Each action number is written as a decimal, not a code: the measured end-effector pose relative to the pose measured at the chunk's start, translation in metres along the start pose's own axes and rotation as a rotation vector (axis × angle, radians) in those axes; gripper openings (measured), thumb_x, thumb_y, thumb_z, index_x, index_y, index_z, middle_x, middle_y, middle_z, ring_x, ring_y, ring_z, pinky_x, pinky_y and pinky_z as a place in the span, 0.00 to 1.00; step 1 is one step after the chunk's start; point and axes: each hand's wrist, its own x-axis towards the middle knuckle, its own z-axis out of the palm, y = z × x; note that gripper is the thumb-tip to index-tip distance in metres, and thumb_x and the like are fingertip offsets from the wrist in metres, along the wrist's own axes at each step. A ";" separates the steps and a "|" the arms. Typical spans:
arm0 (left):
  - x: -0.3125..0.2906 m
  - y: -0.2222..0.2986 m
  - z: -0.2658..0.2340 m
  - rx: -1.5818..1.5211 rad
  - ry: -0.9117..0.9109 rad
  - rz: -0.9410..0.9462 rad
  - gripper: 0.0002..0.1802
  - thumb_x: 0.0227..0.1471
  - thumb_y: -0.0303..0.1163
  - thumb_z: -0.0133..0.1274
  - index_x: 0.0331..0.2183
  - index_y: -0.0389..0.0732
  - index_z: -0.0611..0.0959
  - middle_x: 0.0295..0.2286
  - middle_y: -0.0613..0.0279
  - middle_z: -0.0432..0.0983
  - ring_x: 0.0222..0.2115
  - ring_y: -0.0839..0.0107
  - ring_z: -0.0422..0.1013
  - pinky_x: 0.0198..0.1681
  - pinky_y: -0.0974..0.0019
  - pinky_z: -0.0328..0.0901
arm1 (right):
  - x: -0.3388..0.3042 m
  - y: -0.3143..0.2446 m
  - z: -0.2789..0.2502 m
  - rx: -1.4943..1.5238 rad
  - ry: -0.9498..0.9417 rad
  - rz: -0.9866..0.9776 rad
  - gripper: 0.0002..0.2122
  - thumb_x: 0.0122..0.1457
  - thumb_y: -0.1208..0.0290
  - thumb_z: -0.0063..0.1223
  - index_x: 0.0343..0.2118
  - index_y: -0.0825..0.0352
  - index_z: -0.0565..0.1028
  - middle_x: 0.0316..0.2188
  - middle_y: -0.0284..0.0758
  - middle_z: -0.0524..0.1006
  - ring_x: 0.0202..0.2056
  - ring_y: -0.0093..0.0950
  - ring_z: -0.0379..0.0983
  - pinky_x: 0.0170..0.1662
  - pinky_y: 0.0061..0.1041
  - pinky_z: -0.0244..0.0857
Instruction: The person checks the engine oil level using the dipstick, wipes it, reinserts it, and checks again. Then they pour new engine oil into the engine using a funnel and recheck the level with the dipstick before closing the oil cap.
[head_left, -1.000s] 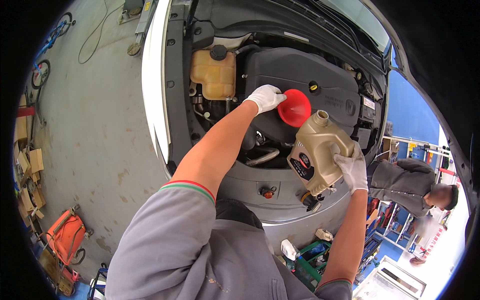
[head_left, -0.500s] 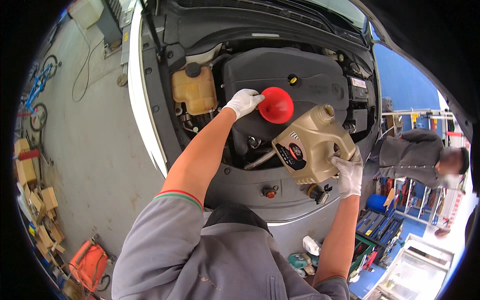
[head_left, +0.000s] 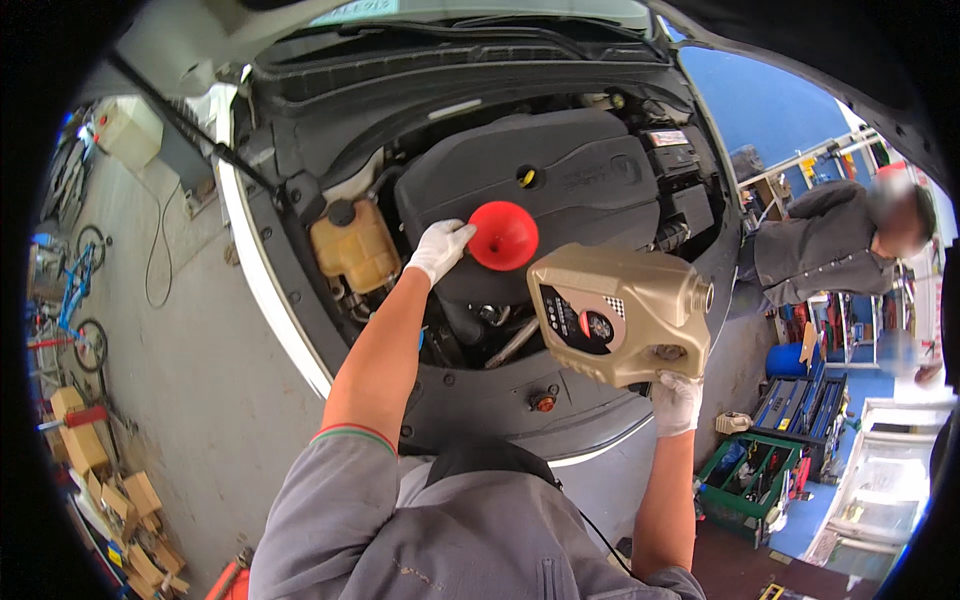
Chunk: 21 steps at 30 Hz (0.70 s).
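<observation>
In a white glove, my left hand [head_left: 440, 250] pinches the rim of a red funnel [head_left: 512, 228]. The funnel's wide side faces up over the front of the engine cover [head_left: 540, 160]. My gloved right hand [head_left: 677, 402] is closed on the handle of a gold-coloured motor oil jug [head_left: 640, 285]. The jug lies tilted on its side in the air, its uncapped-looking mouth turned right, away from the funnel. Its base end is close to the funnel but apart from it. Where the funnel's spout ends is hidden.
Left of the engine cover sits a yellowed coolant tank [head_left: 355, 245]; the battery [head_left: 668, 150] is at the right. A prop rod [head_left: 190, 125] rises at the left. A person [head_left: 830, 240] stands to the right, above toolboxes [head_left: 790, 415] and a green crate [head_left: 755, 480].
The oil jug has rolled over, its mouth swinging from upward to the right. My right hand is now beneath it. My left hand keeps the funnel; the whole view has shifted.
</observation>
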 end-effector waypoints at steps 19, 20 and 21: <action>-0.003 0.006 0.003 -0.198 -0.004 -0.101 0.15 0.63 0.39 0.57 0.26 0.45 0.80 0.18 0.72 0.69 0.17 0.80 0.63 0.21 0.70 0.57 | -0.012 0.015 -0.037 -0.283 0.206 -0.019 0.30 0.43 0.90 0.59 0.52 0.64 0.72 0.40 0.30 0.79 0.41 0.23 0.77 0.45 0.25 0.75; -0.002 0.005 0.002 -0.191 -0.010 -0.108 0.15 0.63 0.41 0.58 0.28 0.42 0.82 0.19 0.72 0.71 0.18 0.79 0.65 0.22 0.70 0.59 | -0.010 0.016 -0.036 -0.279 0.184 -0.060 0.30 0.42 0.90 0.59 0.52 0.63 0.72 0.39 0.29 0.78 0.39 0.23 0.77 0.43 0.24 0.74; -0.002 0.003 0.002 -0.095 0.013 -0.078 0.16 0.62 0.42 0.57 0.34 0.38 0.85 0.21 0.69 0.75 0.21 0.77 0.68 0.25 0.68 0.63 | -0.009 0.017 -0.037 -0.290 0.211 -0.043 0.30 0.42 0.90 0.59 0.52 0.63 0.72 0.39 0.29 0.78 0.39 0.23 0.77 0.43 0.24 0.74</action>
